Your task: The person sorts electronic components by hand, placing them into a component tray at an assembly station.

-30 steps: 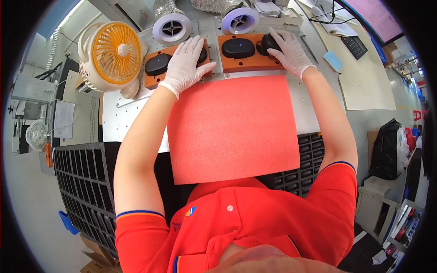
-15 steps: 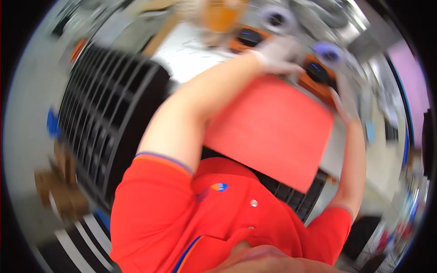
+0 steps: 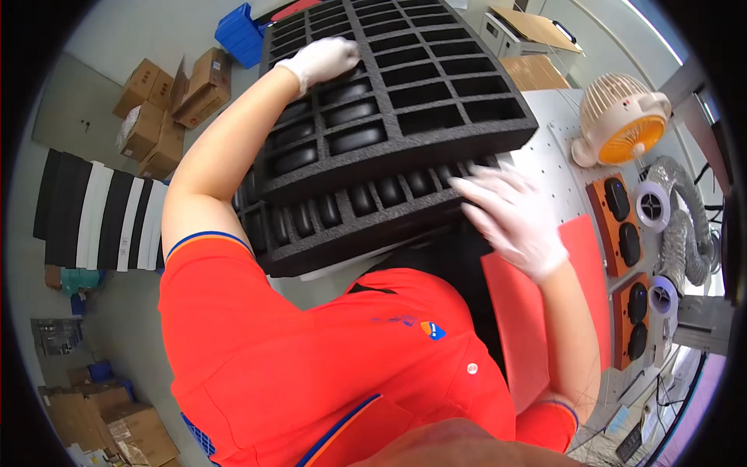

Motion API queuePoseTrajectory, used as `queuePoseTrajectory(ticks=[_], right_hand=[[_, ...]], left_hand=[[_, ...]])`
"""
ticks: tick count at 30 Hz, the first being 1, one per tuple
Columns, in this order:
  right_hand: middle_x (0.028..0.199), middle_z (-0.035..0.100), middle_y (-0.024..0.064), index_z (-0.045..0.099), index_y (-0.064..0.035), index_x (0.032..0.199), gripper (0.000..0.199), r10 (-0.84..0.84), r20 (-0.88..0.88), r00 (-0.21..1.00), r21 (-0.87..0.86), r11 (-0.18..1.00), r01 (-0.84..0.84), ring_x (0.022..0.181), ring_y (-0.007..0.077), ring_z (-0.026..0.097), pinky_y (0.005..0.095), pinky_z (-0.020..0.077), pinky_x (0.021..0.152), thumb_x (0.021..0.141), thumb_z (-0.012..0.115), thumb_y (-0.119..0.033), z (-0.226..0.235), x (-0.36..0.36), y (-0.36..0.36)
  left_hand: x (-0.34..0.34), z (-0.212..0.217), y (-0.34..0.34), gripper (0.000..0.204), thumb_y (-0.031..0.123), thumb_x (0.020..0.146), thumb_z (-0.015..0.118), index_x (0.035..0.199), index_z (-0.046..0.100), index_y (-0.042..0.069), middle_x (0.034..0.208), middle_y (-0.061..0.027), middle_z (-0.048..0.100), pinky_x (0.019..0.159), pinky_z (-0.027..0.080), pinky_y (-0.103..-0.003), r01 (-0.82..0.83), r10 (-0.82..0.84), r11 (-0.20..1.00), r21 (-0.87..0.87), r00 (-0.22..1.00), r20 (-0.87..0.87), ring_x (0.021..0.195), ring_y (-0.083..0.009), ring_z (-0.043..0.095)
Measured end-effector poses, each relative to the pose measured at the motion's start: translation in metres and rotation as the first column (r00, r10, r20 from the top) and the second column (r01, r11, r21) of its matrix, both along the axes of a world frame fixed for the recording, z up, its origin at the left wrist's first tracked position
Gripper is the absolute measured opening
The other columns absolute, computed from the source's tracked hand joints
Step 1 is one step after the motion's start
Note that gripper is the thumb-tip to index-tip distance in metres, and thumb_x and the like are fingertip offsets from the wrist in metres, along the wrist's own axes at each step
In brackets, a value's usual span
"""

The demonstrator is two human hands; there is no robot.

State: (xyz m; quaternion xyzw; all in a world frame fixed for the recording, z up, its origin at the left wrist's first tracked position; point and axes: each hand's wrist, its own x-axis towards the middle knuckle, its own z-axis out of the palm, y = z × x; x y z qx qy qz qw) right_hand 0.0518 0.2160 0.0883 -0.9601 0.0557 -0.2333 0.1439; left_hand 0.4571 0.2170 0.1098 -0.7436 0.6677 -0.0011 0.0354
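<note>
A stack of black foam trays fills the upper middle of the head view. The top tray (image 3: 436,86) has many oblong pockets; several near its left side hold black oval parts (image 3: 354,138). It lies askew on a lower tray (image 3: 334,233) that is also filled with black parts. My left hand (image 3: 323,58), in a white glove, grips the far left side of the top tray. My right hand (image 3: 513,218), also gloved, has its fingers spread and touches the trays' near right edge.
A red mat (image 3: 529,311) lies on the white bench under my right forearm. Two orange fixtures (image 3: 618,226) (image 3: 634,319) holding black parts sit beside it, with an orange-faced fan (image 3: 622,117) behind. Cardboard boxes (image 3: 175,101) and a blue bin (image 3: 241,35) stand on the floor.
I have turned left, away from the orange fixtures. Both hands left the fixtures and now rest on the black foam trays.
</note>
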Motion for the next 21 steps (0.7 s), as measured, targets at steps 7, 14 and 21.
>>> queuePoseTrajectory(ticks=[7, 14, 21], right_hand=[[0.092, 0.061, 0.0044, 0.070, -0.0152, 0.089, 0.014, 0.034, -0.331, 0.943, -0.379, 0.910, -0.166, 0.094, 0.0232, 0.057, 0.0352, 0.0449, 0.078, 0.078, 0.069, -0.024, 0.011, 0.188, 0.002], [0.100, 0.058, 0.0072, 0.068, -0.0116, 0.086, 0.028, 0.074, -0.432, 0.899, -0.396, 0.880, -0.262, 0.099, 0.0259, 0.056, 0.0373, 0.0453, 0.088, 0.062, 0.080, -0.021, 0.018, 0.213, 0.000], [0.117, 0.058, 0.0097, 0.050, -0.0069, 0.120, 0.055, 0.258, 0.053, 0.965, 0.956, 0.266, -0.123, 0.110, 0.0184, 0.055, 0.0366, 0.0402, 0.102, 0.072, 0.076, -0.011, -0.017, 0.175, -0.062]], left_hand=[[0.004, -0.018, 0.029, 0.041, 0.039, 0.093, 0.053, 0.125, 0.055, 0.015, 0.112, -0.0165, 0.058, 0.082, 0.051, -0.045, 0.088, -0.087, 0.996, -0.017, 0.995, 0.050, 0.095, -0.0364, 0.063], [0.011, -0.011, 0.004, 0.045, 0.041, 0.086, 0.062, 0.117, 0.063, 0.008, 0.112, -0.0141, 0.060, 0.083, 0.051, -0.042, 0.173, -0.176, 0.977, 0.120, 0.984, 0.012, 0.099, -0.0342, 0.062], [0.069, -0.048, 0.022, 0.050, 0.033, 0.078, 0.077, 0.117, 0.064, 0.004, 0.111, -0.0110, 0.065, 0.090, 0.048, -0.031, 0.059, -0.265, 0.952, -0.300, 0.649, -0.713, 0.105, -0.0194, 0.060]])
